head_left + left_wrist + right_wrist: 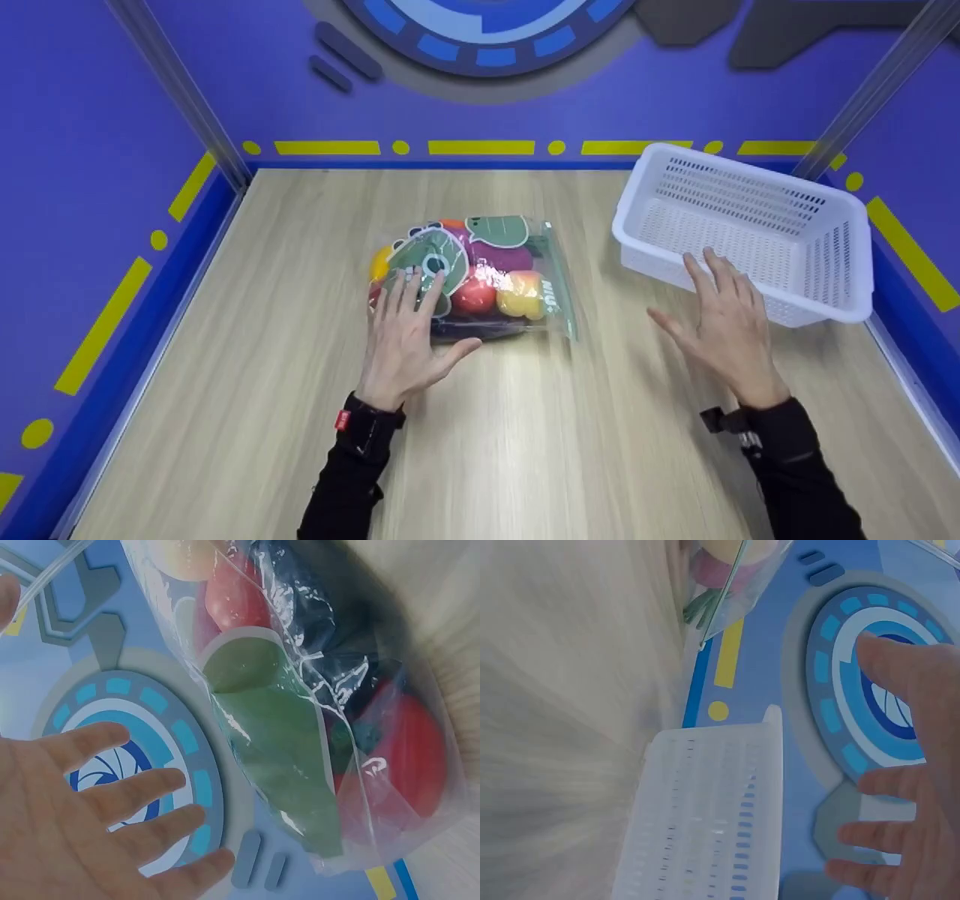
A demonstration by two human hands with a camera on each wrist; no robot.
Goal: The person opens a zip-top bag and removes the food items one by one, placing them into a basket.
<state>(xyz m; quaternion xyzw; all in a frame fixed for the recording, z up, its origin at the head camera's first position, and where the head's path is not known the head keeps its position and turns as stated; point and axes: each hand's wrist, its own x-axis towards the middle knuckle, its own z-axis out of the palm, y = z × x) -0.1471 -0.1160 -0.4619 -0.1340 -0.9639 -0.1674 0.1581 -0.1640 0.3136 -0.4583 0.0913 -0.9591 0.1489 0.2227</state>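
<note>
Spread fingers show on the left hand (405, 337) and the right hand (726, 330), and both hold nothing. Left of the white basket (686, 225), the clear bag (556, 281) of toy food (474, 295) lies on the table (517, 435). The left one hovers over the bag's end farthest from the basket, with no touch to be seen; the other hangs by the basket's near side. That bag looks floppy and slippery, so two hands under its ends should keep it steady.

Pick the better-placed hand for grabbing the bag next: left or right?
Left, most likely: the left hand is right by the clear bag, empty, fingers spread; the right hand, also empty, is nearer the white basket.
</note>
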